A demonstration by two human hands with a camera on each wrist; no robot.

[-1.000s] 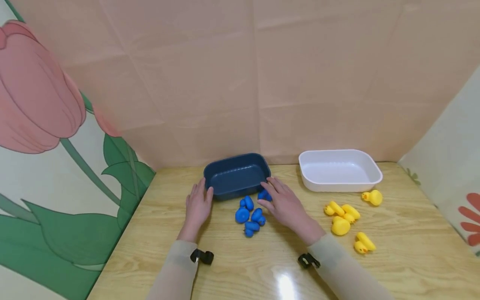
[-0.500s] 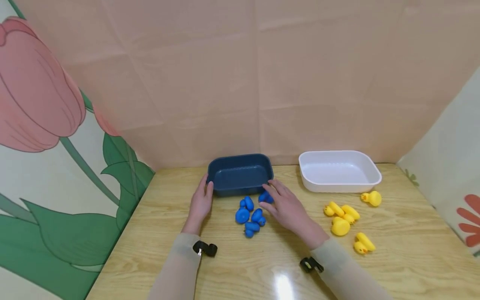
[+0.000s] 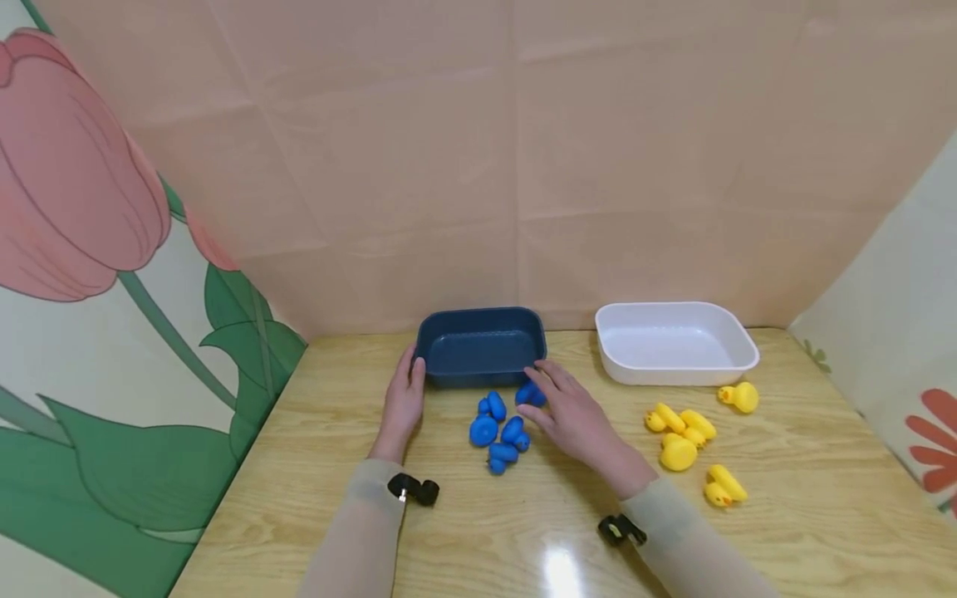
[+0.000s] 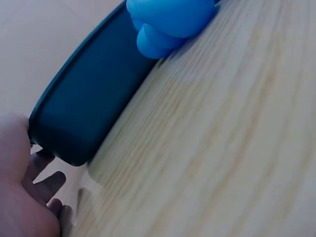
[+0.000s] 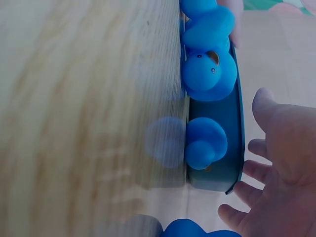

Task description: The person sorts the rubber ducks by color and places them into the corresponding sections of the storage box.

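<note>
Nearest the camera, two sleeved arms reach forward across the wooden table (image 3: 478,531). Left hand (image 3: 404,403) lies flat, fingers straight against the left end of the dark blue tray (image 3: 480,345). Right hand (image 3: 571,415), fingers relaxed and gripping nothing, touches the tray's front right corner, one blue rubber duck (image 3: 529,394) just beside its fingertips. Between the hands sits the blue duck cluster (image 3: 499,432) (four or five, hard to count). Further right, yellow ducks (image 3: 691,436), then the white tray (image 3: 676,340).
</note>
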